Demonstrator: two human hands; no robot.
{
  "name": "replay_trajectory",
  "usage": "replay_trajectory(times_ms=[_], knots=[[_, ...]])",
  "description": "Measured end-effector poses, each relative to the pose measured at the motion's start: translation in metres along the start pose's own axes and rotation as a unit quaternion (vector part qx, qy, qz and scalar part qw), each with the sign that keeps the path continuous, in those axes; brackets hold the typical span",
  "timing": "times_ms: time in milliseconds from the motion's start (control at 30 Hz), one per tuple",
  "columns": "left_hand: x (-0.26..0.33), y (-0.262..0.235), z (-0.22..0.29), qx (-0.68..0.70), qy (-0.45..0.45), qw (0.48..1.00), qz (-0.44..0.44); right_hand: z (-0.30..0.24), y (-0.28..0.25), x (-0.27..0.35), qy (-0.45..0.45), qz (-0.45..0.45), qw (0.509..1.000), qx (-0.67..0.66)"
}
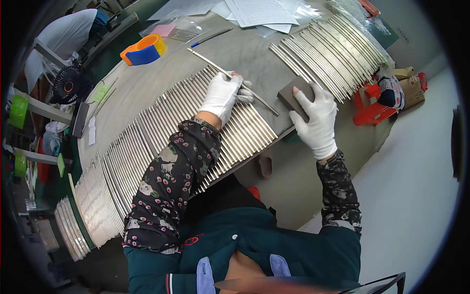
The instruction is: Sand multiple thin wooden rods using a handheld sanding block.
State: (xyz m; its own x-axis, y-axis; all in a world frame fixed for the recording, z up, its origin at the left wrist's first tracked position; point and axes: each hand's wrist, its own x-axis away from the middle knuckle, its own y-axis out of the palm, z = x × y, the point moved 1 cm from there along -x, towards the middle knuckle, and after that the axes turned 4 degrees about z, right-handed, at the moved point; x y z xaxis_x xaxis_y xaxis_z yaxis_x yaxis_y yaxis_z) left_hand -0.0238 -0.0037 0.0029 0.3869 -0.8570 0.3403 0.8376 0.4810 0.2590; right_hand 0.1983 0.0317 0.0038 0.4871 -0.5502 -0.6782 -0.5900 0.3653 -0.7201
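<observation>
My left hand (221, 97), in a white glove with bare fingertips showing, is closed around a thin metal rod (264, 105) that slants across the row beneath it. A grey-brown rectangular block (290, 96) is gripped in my right hand (317, 119), also gloved, just right of the rod's lower end. Under my left hand and forearm lies a long row of metal rods (161, 117), packed side by side along the table's near edge. Another group of metal rods (333, 54) lies at the far right, beyond the block.
Orange, yellow and blue tape rolls (144, 53) stand at the back left of the grey table (115, 142). A pen (211, 37), paper sheets (262, 12) and a plastic bag (178, 30) lie behind. A red container (369, 108) sits to the right. At left are a black fan (71, 84) and another person (61, 36).
</observation>
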Motion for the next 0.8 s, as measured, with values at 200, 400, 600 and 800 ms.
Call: replay_trajectory(times_ms=[200,400,600,800], knots=[[0.000,0.001,0.002,0.001,0.003,1.000,0.010,-0.004,-0.002,-0.002,-0.004,-0.021,0.998,-0.052],[0.000,-0.001,0.002,0.010,-0.003,1.000,0.003,-0.006,-0.002,0.001,-0.014,-0.036,0.998,-0.057],[0.002,0.000,0.002,0.004,0.000,1.000,0.013,-0.014,-0.005,0.001,-0.029,-0.052,0.995,-0.084],[-0.002,0.001,0.001,0.020,-0.005,0.999,0.028,-0.025,-0.004,0.003,-0.060,-0.069,0.988,-0.122]])
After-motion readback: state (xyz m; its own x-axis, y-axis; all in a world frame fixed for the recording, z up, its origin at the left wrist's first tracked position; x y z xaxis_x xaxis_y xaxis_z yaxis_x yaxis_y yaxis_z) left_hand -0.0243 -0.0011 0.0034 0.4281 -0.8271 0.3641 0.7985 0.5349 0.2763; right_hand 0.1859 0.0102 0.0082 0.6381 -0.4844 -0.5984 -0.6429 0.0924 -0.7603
